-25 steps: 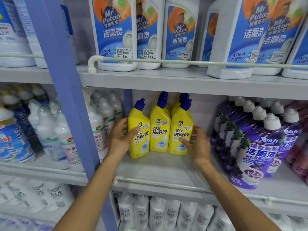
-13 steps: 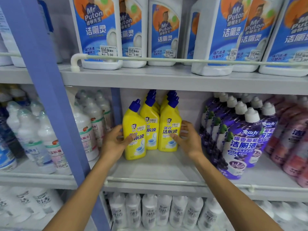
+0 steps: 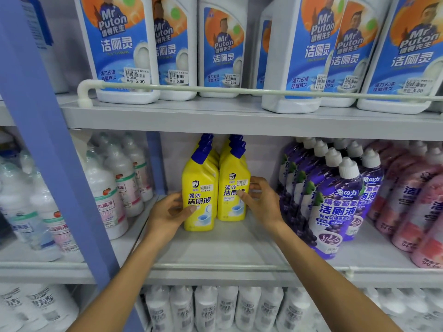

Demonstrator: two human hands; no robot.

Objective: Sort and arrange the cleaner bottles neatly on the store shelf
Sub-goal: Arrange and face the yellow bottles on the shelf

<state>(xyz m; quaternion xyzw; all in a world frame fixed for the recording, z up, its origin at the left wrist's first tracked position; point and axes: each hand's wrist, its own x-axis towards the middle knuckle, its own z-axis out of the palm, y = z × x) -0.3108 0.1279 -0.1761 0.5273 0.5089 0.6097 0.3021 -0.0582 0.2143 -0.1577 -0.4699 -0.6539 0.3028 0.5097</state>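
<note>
Yellow cleaner has closed up from three fronts to two on the middle shelf (image 3: 215, 255) — the left yellow bottle (image 3: 200, 195), a moment ago standing apart, now heads the left file, touching the right yellow bottle (image 3: 231, 185); the left hand (image 3: 167, 214) grips its side, thumb across the label, while the right hand (image 3: 261, 202) wraps the other bottle's far side, thumb on its front. By my reading the yellow group is nearly squared — the left one stands slightly forward of its neighbour; a gap remains to the purple bottles (image 3: 335, 207).

left hand (image 3: 167, 214) grips front yellow bottle (image 3: 200, 178); right hand (image 3: 262, 202) grips neighbouring yellow bottle (image 3: 231, 168)
</note>
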